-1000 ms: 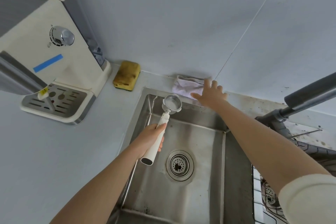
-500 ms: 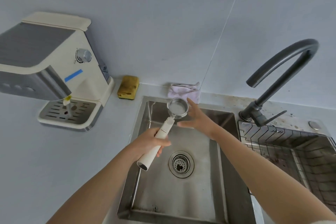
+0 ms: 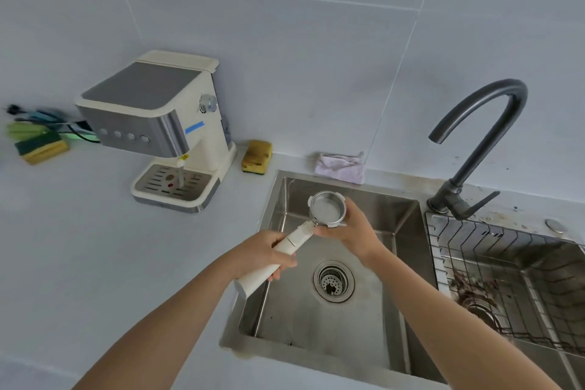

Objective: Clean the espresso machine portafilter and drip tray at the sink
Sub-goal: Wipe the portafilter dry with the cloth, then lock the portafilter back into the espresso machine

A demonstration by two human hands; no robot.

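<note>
I hold the portafilter [image 3: 326, 208] over the left sink basin [image 3: 319, 320]. Its white handle runs down to the left and my left hand [image 3: 262, 255] grips it. My right hand [image 3: 353, 226] cups the steel basket head from below and from the right, fingers curled round it. The basket faces up and looks empty. The cream espresso machine [image 3: 158, 123] stands on the counter at the left, with its slotted drip tray [image 3: 175, 188] still in place at its base.
A dark gooseneck faucet [image 3: 474, 142] rises behind the sink divider. The right basin holds a wire rack [image 3: 506, 269]. A yellow sponge [image 3: 257, 157] and a folded pink cloth [image 3: 340, 168] lie against the wall. More sponges [image 3: 41, 144] and cables are at far left.
My right hand left the pink cloth at the wall and came back to take the portafilter head. The view tilted up, bringing the faucet and whole machine into sight.
</note>
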